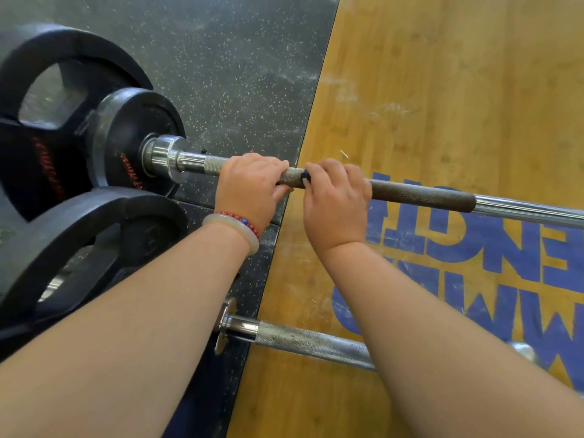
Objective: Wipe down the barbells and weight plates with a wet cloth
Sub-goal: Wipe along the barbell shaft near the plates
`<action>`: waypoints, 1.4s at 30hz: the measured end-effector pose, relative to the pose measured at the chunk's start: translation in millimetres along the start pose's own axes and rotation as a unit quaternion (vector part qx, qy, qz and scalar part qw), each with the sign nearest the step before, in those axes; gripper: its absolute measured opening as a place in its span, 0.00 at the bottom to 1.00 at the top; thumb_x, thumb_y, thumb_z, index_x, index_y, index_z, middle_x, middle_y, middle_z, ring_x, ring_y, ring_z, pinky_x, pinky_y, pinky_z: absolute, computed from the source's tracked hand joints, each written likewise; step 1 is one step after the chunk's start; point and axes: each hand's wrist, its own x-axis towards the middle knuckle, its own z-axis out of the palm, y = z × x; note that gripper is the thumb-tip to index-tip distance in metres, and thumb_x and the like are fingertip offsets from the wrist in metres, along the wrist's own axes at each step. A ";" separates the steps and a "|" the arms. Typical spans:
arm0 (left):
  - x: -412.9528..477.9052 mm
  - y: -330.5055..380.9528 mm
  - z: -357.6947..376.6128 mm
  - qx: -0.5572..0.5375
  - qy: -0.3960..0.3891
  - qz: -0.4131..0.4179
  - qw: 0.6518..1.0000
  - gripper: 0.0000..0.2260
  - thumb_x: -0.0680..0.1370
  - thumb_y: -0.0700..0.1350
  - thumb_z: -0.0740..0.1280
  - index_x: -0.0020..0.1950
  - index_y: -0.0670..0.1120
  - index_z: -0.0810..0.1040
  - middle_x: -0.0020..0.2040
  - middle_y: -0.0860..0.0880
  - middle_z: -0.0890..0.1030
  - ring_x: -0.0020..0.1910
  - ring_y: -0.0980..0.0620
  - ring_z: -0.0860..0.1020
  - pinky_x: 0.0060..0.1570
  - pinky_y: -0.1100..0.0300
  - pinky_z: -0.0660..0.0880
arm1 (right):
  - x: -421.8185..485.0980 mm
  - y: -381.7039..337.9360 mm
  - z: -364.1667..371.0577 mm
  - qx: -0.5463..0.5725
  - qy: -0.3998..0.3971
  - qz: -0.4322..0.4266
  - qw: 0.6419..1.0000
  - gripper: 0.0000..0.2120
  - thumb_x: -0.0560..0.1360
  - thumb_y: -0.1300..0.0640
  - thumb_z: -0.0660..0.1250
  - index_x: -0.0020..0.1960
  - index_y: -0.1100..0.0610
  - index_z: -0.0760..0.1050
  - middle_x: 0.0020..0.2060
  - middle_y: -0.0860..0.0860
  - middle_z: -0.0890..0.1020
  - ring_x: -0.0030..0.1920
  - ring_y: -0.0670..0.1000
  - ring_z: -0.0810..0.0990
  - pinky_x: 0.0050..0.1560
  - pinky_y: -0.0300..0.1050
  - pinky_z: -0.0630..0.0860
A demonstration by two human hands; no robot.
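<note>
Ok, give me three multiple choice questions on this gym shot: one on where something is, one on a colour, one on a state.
1. Where do the left hand and the right hand sit?
A) on the upper barbell's shaft
B) on a bench
C) on a kettlebell

2. What colour is the lettering on the wooden platform?
A) red
B) white
C) blue

3. How is the left hand?
A) flat and open
B) curled round the bar
C) hanging free

Answers: 1 A, both hands wrap the knurled shaft side by side. 2 C, blue letters show on the yellow wood. 3 B, its fingers curl over the bar.
</note>
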 end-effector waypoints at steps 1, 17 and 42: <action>-0.6 -0.9 0.3 0.000 -0.001 0.001 1.000 0.14 0.69 0.46 0.73 0.52 0.43 0.82 0.46 0.48 0.84 0.47 0.45 0.81 0.51 0.53 0.66 | 0.5 4.8 -2.0 -0.005 -0.008 -0.011 1.000 0.09 0.70 0.63 0.70 0.49 0.56 0.81 0.46 0.51 0.81 0.47 0.59 0.77 0.48 0.48 0.61; -7.1 -3.6 9.7 0.038 0.002 0.038 0.999 0.20 0.75 0.53 0.60 0.59 0.44 0.80 0.56 0.47 0.82 0.55 0.45 0.79 0.57 0.49 0.71 | 16.4 15.5 -10.9 0.000 -0.001 0.136 0.991 0.09 0.69 0.67 0.63 0.44 0.59 0.80 0.41 0.55 0.79 0.43 0.59 0.73 0.44 0.46 0.56; -0.9 -4.3 2.0 -0.002 -0.020 0.022 1.000 0.20 0.74 0.54 0.61 0.52 0.41 0.82 0.46 0.47 0.84 0.46 0.44 0.81 0.50 0.49 0.75 | 21.3 10.4 -11.5 0.012 0.008 0.128 0.992 0.06 0.69 0.66 0.66 0.42 0.59 0.81 0.38 0.55 0.79 0.42 0.60 0.75 0.42 0.43 0.52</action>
